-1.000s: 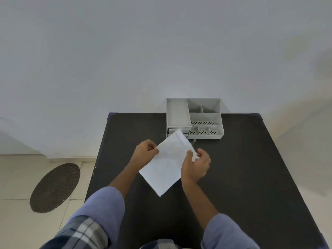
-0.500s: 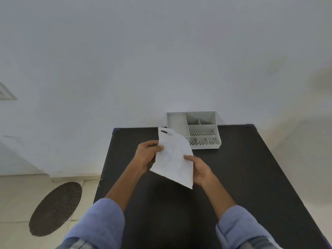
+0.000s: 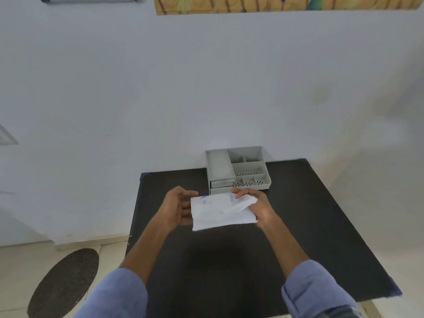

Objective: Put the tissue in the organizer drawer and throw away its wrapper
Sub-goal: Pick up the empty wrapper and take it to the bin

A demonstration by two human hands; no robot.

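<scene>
A white tissue pack in its wrapper (image 3: pixel 221 211) lies flat between my hands above the black table (image 3: pixel 321 226). My right hand (image 3: pixel 259 208) grips its right end, thumb on top. My left hand (image 3: pixel 177 208) is at the pack's left edge with fingers spread, partly behind it; whether it grips is unclear. The grey organizer (image 3: pixel 238 171) stands at the table's far edge against the wall, just beyond my hands. Its small drawers (image 3: pixel 222 183) at the front left look shut.
A white wall rises right behind the table. A dark oval mat (image 3: pixel 64 281) lies on the tiled floor at the left. A picture's lower edge (image 3: pixel 275 4) shows at the top of the wall.
The pack has turned from hanging upright to lying horizontal between my hands. My right hand moved from its lower edge to its right end. The camera tilted up.
</scene>
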